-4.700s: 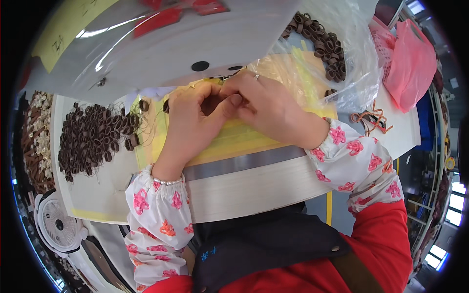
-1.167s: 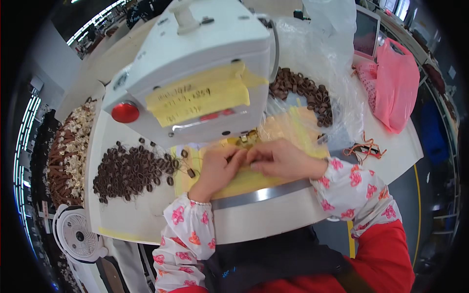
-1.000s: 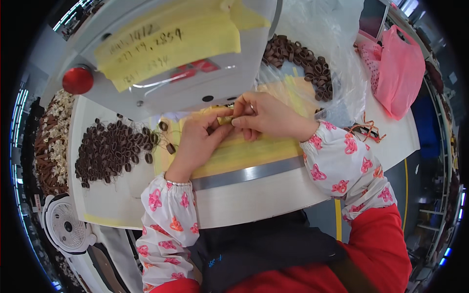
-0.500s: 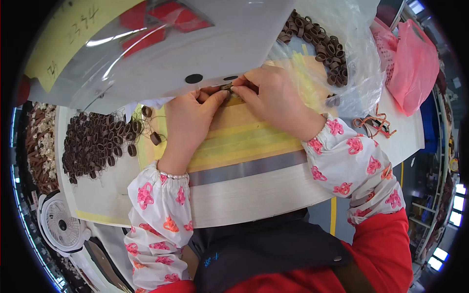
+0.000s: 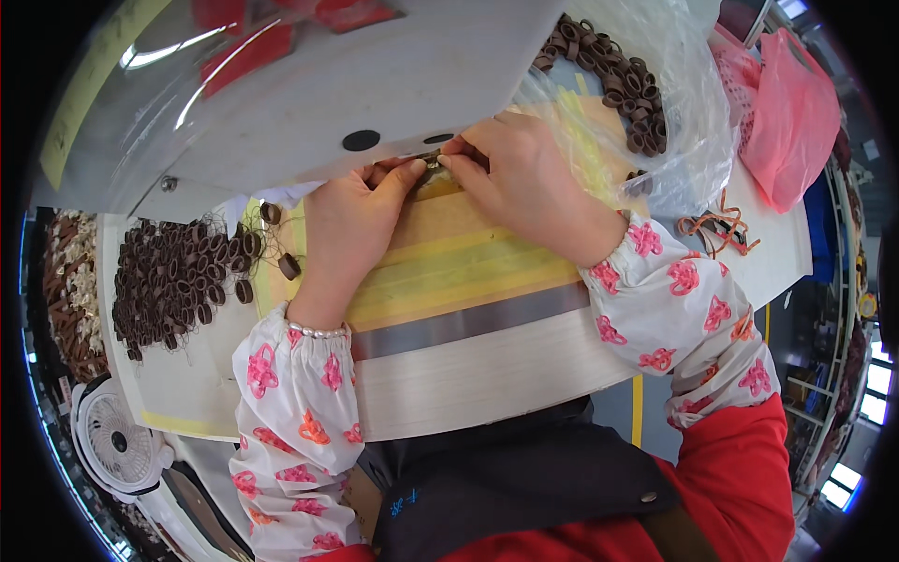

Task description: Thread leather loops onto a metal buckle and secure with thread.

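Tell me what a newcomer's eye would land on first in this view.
Probably the big pale machine looming across the upper left, with the left hand and right hand nearly meeting at its lower edge; whatever is between them is too small to make out. Next might come the heap of small dark brown rings on the left side of the table, then the bright pink bag at the upper right.

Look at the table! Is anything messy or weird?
A little messy: thin threads straggle from the pile of brown loops on the left, and a stray loop lies near the left hand. On the right, orange cords lie in a tangle. Nothing visible looks broken.
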Demonstrator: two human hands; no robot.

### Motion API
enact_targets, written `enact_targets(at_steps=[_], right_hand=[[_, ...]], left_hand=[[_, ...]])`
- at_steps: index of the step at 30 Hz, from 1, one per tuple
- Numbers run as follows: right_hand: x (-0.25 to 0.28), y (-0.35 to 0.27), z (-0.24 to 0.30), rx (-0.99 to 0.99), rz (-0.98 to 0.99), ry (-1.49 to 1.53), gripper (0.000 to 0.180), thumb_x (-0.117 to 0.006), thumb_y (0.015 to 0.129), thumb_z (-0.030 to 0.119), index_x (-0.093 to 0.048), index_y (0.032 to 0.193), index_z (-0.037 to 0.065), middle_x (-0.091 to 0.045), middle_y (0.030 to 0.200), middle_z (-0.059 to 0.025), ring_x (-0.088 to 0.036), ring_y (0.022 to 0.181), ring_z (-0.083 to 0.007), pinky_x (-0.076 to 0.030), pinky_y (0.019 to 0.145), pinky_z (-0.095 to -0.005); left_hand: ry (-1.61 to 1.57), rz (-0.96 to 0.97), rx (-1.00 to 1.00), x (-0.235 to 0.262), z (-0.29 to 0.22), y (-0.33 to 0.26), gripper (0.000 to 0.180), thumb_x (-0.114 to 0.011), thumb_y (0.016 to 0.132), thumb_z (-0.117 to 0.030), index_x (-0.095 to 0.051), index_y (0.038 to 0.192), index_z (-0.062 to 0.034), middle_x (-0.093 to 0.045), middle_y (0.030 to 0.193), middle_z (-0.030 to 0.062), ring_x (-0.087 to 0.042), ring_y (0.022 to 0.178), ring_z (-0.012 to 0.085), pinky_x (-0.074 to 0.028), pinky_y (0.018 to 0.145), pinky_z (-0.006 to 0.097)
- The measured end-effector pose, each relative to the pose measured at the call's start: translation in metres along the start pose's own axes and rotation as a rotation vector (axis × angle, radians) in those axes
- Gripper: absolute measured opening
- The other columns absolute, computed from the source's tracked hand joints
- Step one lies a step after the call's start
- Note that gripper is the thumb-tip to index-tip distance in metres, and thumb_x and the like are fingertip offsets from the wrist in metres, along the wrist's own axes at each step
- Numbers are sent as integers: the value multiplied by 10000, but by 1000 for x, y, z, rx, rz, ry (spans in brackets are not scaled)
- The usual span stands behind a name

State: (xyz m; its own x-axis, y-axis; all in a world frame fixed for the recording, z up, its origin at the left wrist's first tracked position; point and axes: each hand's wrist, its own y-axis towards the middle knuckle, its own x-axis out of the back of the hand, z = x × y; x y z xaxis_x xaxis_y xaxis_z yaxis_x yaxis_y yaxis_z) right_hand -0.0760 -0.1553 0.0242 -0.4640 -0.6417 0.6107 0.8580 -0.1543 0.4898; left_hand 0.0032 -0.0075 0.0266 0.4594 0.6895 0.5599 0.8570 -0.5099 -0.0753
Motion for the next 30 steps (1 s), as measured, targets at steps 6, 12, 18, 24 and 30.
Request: enact_targets(at_steps=[6,12,18,24,30], right_hand=[[2,3,3,0,59,-119,94,-568,737,56,-522,735,-26,-568,667,-195,-567,641,-364,-455,556,-424],[6,8,5,-27,111,-167,95,-580,709,49,-536,707,-35,-581,664,-205,-578,628,-367,-471,562,-418],[0,11,5,-7,97,-223,115,-605,700,64,-581,683,-47,-568,618,-197,-565,583,-342,-453,545,-383],[3,10,-1,-64,98,-156,145,-622,702,98,-589,657,-35,-564,621,-187,-554,585,-331,-438,557,-383],[0,11,-1,-17,94,-153,138,-623,705,93,-572,657,-26,-561,605,-162,-553,589,-319,-431,549,-372]], left_hand=[[25,-5,-1,0,4,2,250,-675,771,-273,-676,837,-31,-516,549,-62,-400,515,1,-335,488,183],[13,2,-2,-1,5,2,237,-675,771,-254,-670,818,-21,-527,557,-58,-408,523,-2,-342,492,182],[-40,-44,-27,0,8,1,221,-677,773,-234,-657,809,-17,-549,582,-52,-420,531,-2,-352,500,180],[-63,-27,-77,-4,7,3,230,-689,768,-236,-652,823,-16,-564,606,-56,-427,542,-14,-348,507,159],[-57,-55,-37,0,6,-1,240,-658,765,-243,-662,809,-7,-562,570,-3,-464,527,42,-386,525,206]])
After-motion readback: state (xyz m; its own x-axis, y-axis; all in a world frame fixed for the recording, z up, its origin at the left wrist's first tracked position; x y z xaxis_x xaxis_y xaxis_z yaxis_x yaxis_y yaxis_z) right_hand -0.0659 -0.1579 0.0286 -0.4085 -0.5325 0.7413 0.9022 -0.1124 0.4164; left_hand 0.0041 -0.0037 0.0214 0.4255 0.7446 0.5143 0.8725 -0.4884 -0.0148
